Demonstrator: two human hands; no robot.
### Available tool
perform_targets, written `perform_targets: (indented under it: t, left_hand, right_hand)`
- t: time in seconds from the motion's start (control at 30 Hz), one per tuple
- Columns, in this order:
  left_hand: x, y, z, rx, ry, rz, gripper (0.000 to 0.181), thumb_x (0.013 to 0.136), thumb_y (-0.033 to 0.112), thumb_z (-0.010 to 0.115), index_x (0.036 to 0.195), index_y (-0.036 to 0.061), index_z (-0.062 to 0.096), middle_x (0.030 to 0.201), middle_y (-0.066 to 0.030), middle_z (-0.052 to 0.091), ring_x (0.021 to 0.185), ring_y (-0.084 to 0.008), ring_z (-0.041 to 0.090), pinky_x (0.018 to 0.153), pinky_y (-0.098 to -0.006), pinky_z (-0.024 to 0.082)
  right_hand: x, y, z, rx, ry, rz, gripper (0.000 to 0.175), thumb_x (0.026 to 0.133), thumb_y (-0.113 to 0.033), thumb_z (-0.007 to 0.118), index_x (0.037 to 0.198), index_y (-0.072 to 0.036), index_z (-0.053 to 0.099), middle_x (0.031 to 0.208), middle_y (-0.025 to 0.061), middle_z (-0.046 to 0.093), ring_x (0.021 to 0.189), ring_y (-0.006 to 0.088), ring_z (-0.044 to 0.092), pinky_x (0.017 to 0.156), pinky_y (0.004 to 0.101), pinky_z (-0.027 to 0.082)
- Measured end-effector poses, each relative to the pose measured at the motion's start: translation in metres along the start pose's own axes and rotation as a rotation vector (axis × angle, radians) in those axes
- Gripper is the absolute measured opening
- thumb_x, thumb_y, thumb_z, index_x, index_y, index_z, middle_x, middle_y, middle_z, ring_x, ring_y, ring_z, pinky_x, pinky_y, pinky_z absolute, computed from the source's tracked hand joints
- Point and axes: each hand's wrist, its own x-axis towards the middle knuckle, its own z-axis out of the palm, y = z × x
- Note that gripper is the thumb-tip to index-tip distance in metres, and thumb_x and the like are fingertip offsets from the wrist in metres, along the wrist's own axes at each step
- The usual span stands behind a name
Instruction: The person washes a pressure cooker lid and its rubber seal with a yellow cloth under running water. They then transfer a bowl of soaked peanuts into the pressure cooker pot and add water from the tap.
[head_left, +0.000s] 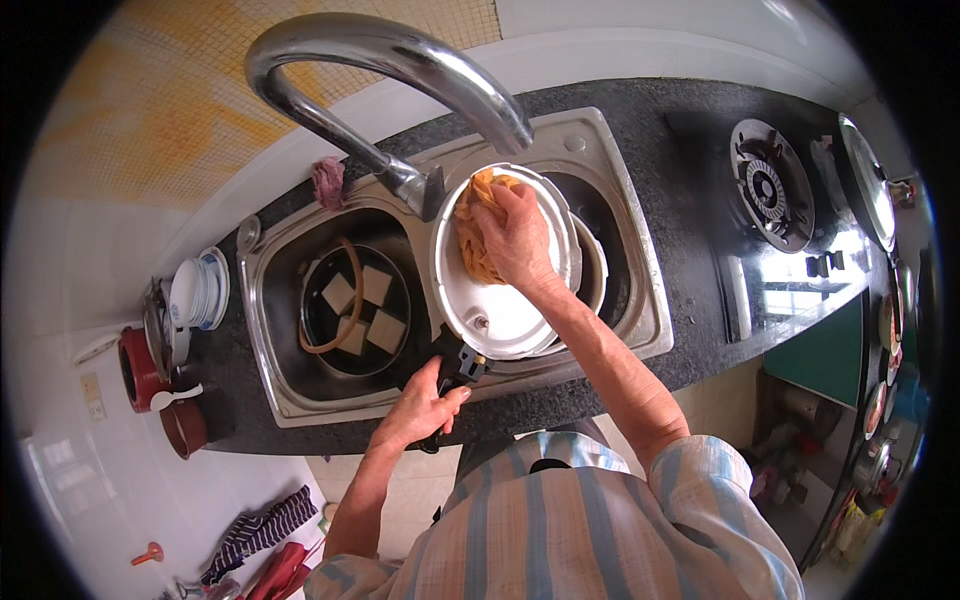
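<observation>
My left hand (424, 405) grips the black handle (454, 361) of a pressure cooker lid (504, 309). The lid's pale inner face is turned up, with a small valve fitting near its lower edge. Bunched in my right hand (521, 238) is an orange-brown cloth (474, 238), pressed against that inner face. The lid is over the right basin and partly hides a round pot (596, 262) there. In the left basin (289, 375) is a dark round pan (361, 363) with several pale square blocks (373, 286). A tan ring, likely a rubber gasket (358, 279), leans across the pan.
A chrome faucet (397, 52) arches above the sink. A pinkish rag (328, 183) lies behind the left basin. Stacked bowls (201, 291), a red pot (141, 369) and a brown container (184, 427) stand at left. A gas burner (771, 186) is on the right.
</observation>
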Motion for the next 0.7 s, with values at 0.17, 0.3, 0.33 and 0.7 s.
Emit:
perform_targets:
  t: [0.17, 0.3, 0.33, 0.7]
  left_hand:
    - [0.003, -0.002, -0.005, 0.004, -0.036, 0.029, 0.019, 0.085, 0.007, 0.056, 0.094, -0.0005, 0.041, 0.062, -0.0050, 0.051, 0.042, -0.0112, 0.049, 0.039, -0.0265, 0.042]
    - [0.003, -0.003, -0.008, 0.010, -0.031, -0.008, 0.018, 0.085, 0.007, 0.056, 0.094, 0.0002, 0.041, 0.063, -0.0046, 0.050, 0.042, -0.0107, 0.049, 0.039, -0.0258, 0.041]
    - [0.004, -0.002, -0.007, -0.014, -0.028, 0.000, 0.019, 0.085, 0.007, 0.056, 0.095, -0.0002, 0.041, 0.062, -0.0046, 0.050, 0.042, -0.0107, 0.049, 0.038, -0.0256, 0.041]
    - [0.006, -0.013, 0.001, -0.065, 0.167, 0.038, 0.021, 0.085, 0.009, 0.060, 0.099, 0.0006, 0.047, 0.063, -0.0061, 0.052, 0.043, -0.0110, 0.049, 0.039, -0.0256, 0.041]
  right_hand:
    - [-0.013, -0.012, -0.002, 0.539, -0.227, 0.251, 0.028, 0.085, -0.014, 0.063, 0.103, 0.008, 0.059, 0.095, 0.0108, 0.058, 0.083, 0.0179, 0.058, 0.076, 0.0301, 0.048]
    - [-0.016, -0.027, -0.024, 0.434, -0.655, 0.201, 0.026, 0.085, -0.012, 0.062, 0.103, 0.006, 0.061, 0.088, 0.0093, 0.063, 0.078, 0.0140, 0.060, 0.070, 0.0269, 0.050]
    - [-0.014, -0.022, -0.024, 0.395, -0.730, 0.149, 0.026, 0.084, -0.014, 0.063, 0.102, 0.005, 0.061, 0.089, 0.0094, 0.062, 0.079, 0.0148, 0.060, 0.071, 0.0282, 0.050]
    - [-0.035, -0.006, -0.050, -0.007, -1.057, -0.143, 0.024, 0.076, -0.008, 0.060, 0.099, -0.002, 0.066, 0.083, 0.0113, 0.062, 0.078, 0.0221, 0.060, 0.075, 0.0341, 0.048]
